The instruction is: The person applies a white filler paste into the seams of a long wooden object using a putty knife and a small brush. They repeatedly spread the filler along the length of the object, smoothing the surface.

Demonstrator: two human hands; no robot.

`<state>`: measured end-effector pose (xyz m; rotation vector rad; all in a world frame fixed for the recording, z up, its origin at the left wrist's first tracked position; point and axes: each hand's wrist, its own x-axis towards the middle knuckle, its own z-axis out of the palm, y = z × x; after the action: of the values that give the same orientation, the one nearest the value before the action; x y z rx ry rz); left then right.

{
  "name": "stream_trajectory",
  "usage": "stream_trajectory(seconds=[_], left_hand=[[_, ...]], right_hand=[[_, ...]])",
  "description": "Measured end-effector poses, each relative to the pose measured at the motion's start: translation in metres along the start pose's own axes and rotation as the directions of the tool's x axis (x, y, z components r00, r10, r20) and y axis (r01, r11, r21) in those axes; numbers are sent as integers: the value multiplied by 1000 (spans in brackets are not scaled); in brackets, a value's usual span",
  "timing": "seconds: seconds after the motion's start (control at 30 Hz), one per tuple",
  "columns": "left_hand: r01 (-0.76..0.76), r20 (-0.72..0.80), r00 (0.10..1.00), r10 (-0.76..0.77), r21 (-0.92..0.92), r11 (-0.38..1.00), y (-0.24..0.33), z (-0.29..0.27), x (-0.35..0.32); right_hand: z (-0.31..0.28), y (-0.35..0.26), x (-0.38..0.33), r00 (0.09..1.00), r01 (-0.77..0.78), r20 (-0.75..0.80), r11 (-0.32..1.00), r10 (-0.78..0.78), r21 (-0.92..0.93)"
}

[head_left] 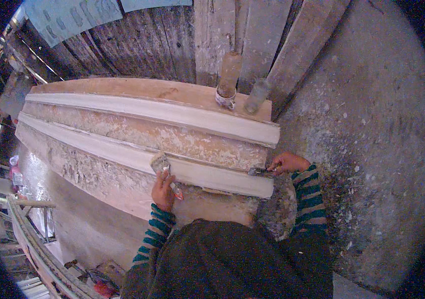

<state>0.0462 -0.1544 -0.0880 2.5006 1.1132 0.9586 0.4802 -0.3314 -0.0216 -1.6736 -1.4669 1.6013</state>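
A long stepped plaster moulding [137, 134] runs from the left to the middle of the view, with white smooth bands and rough crusted ones. My left hand [163, 192] grips a paint brush [161, 163] whose pale bristles press on the lower white band. My right hand [287, 163] holds a small metal trowel [258, 171] with its blade against the right end of that same band. Both forearms wear striped green sleeves.
Two dusty bottles [230, 74] [257, 95] stand on the wooden top board near the moulding's right end. Planks lean on the wall behind. A rough plastered wall [371, 149] fills the right side. Scaffold rails and debris lie far below left [38, 244].
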Motion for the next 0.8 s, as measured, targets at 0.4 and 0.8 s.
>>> stream_trajectory(seconds=[0.4, 0.8], left_hand=[[41, 56, 998, -41, 10, 999, -8, 4, -3], [16, 33, 999, -15, -38, 999, -10, 2, -6]], right_hand=[[14, 5, 88, 988, -97, 111, 993, 104, -73], [24, -51, 77, 994, -91, 50, 982, 100, -166]])
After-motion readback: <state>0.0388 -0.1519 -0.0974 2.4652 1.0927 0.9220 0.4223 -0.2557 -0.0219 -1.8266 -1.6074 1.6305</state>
